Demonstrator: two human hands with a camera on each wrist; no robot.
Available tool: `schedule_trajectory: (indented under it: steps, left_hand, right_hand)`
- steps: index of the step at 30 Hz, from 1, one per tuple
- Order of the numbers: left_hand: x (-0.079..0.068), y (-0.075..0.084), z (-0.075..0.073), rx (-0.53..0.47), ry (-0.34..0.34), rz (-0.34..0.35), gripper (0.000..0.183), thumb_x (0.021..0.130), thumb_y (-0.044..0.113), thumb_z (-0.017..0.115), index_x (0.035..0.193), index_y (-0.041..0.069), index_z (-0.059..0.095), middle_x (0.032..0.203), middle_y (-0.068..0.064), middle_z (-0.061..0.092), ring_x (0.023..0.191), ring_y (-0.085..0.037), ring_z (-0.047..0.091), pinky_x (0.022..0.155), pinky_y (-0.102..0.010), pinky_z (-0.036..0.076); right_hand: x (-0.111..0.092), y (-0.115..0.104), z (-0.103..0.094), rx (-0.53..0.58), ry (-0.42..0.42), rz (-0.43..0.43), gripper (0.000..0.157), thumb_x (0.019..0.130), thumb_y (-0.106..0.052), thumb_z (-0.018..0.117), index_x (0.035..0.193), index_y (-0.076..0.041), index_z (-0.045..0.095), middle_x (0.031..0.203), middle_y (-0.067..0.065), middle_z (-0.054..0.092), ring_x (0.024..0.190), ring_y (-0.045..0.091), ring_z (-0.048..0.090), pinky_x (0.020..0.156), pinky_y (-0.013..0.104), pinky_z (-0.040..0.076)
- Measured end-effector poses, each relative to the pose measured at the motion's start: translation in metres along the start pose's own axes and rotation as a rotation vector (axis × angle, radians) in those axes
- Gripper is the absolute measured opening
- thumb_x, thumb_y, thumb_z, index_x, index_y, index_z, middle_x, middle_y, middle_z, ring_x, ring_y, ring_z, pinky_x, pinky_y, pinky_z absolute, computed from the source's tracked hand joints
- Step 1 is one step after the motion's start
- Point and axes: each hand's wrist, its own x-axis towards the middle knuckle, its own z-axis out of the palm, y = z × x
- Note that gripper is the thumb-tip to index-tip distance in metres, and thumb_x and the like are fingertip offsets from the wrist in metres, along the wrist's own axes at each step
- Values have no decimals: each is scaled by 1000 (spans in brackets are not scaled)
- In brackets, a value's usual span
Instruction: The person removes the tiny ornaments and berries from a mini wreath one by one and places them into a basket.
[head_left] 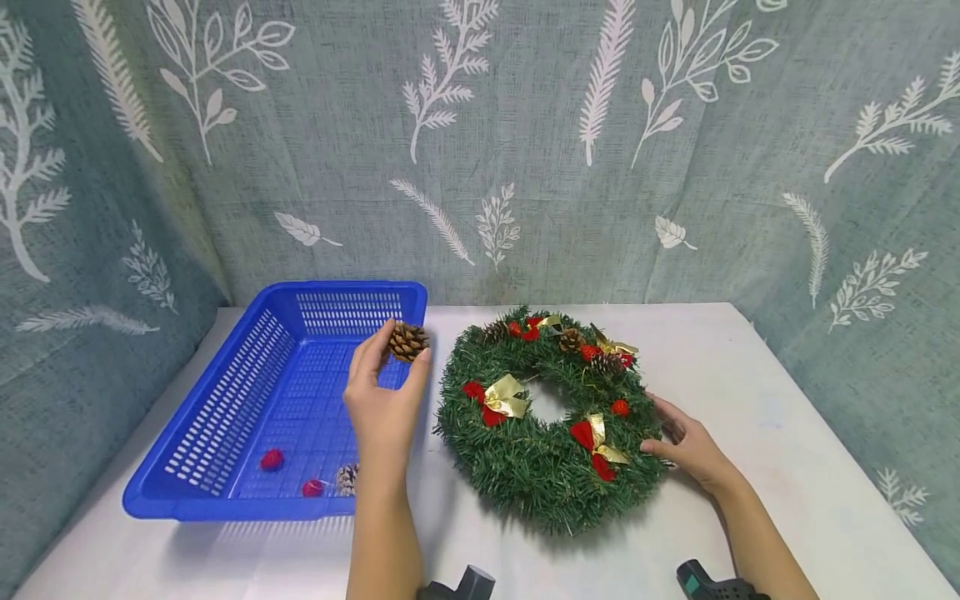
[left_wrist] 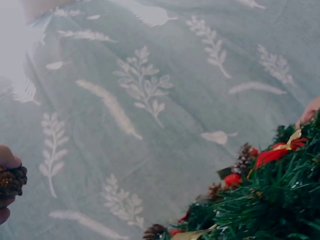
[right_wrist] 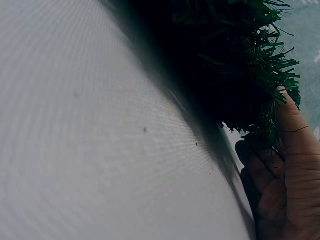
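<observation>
In the head view my left hand pinches a brown pinecone between thumb and fingers, raised over the right rim of a blue plastic basket. The left wrist view shows the same pinecone at its left edge. A green wreath with red and gold bows, red berries and small pinecones lies on the white table. My right hand grips the wreath's right edge, thumb on top. From the right wrist camera, the thumb presses the green needles while the other fingers reach low beside the table.
Inside the basket lie two red balls, one at the front left and one near the front wall, beside a white-tipped pinecone. A leaf-patterned grey-green cloth hangs behind and along the sides of the table.
</observation>
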Motion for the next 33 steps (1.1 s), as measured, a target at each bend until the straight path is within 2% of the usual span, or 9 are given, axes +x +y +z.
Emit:
schedule_trajectory:
  steps: [1, 2, 13, 20, 21, 23, 25, 27, 33]
  left_hand:
    - [-1, -1, -2, 9, -3, -10, 48, 77, 1, 74, 123, -1, 61, 117, -17, 61, 108, -27, 57, 100, -31, 44]
    - [-1, -1, -3, 18, -5, -16, 47, 77, 1, 75, 122, -2, 61, 117, -17, 61, 108, -28, 58, 100, -32, 45]
    - [2, -15, -23, 144, -45, -177, 47, 78, 11, 78, 121, 2, 62, 114, -14, 61, 110, -27, 60, 97, -33, 48]
    - [6, -16, -32, 182, -7, -191, 47, 78, 13, 78, 121, 2, 61, 115, -12, 59, 111, -25, 58, 99, -35, 46]
    - [6, -16, -33, 188, 0, -186, 47, 78, 12, 78, 121, 2, 61, 115, -13, 59, 111, -25, 58, 99, -35, 46]
    - [8, -16, -36, 193, 17, -178, 47, 78, 11, 78, 120, 1, 61, 115, -13, 59, 111, -25, 57, 99, -34, 46]
    - [9, -16, -40, 202, 45, -171, 46, 78, 10, 78, 120, 1, 62, 114, -12, 59, 110, -22, 57, 99, -31, 46]
    - [10, -16, -43, 191, 86, -157, 47, 77, 8, 78, 120, 1, 63, 113, -10, 60, 109, -19, 58, 98, -27, 46]
    - [13, -14, -50, 86, 186, -140, 47, 74, 7, 80, 118, 2, 65, 110, 1, 61, 107, -9, 58, 98, -23, 45]
  right_hand:
    - [-2, 0, 1, 2, -2, 0, 78, 85, -11, 70, 146, 5, 25, 147, 35, 23, 134, 52, 22, 96, 3, 30]
    - [-3, 1, 1, 5, -2, -2, 78, 84, -11, 70, 146, 6, 25, 147, 36, 23, 133, 53, 22, 90, -1, 27]
    - [-13, 7, 2, -10, 4, 3, 78, 83, -8, 71, 145, 8, 26, 145, 37, 25, 132, 54, 23, 89, -1, 27]
    - [-11, 6, 4, 14, -6, 11, 78, 84, -10, 70, 146, 5, 26, 148, 34, 22, 134, 53, 21, 90, -1, 28]
    - [-10, 5, 5, 15, -8, 14, 78, 85, -10, 70, 146, 5, 25, 149, 34, 21, 134, 52, 20, 96, 4, 31]
    - [-8, 4, 4, 14, -7, 15, 78, 85, -10, 70, 146, 4, 25, 149, 33, 20, 135, 52, 19, 107, 20, 34]
    - [-4, 3, 4, 17, -9, 21, 78, 85, -11, 70, 147, 3, 25, 150, 32, 20, 136, 52, 18, 111, 41, 29]
    - [0, 1, 3, 20, -14, 28, 79, 85, -13, 71, 147, 2, 25, 151, 31, 19, 136, 51, 17, 107, 59, 21]
    - [3, 1, 0, 23, -5, 46, 81, 84, -15, 72, 147, 4, 25, 150, 32, 19, 136, 52, 17, 108, 63, 18]
